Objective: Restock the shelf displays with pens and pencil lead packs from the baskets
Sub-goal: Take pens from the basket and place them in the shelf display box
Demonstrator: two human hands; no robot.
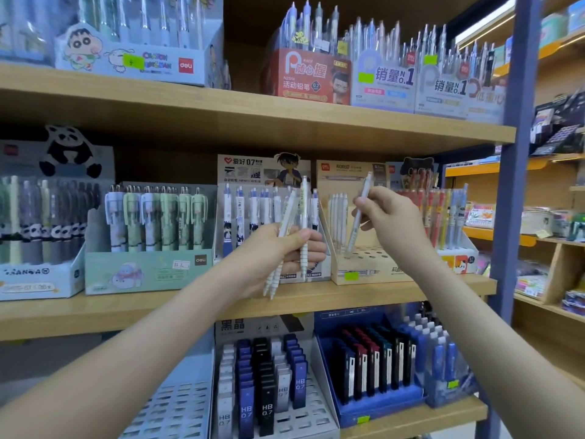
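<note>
My left hand [285,248] grips a small bunch of white pens [286,223] upright in front of the middle shelf. My right hand [389,217] pinches a single white pen [359,213], tilted, with its tip down at a hole of the beige display stand [367,267]. A few white pens [337,217] stand at the back left of that stand; most of its holes are bare. On the shelf below, pencil lead packs [266,384] marked HB 0.7 fill a grey tray.
Pen display boxes line the middle shelf: a panda box [38,274], a green box [142,270] and a blue-and-white pen box [240,217]. More boxes stand on the top shelf [253,115]. A blue post [519,153] bounds the shelves on the right.
</note>
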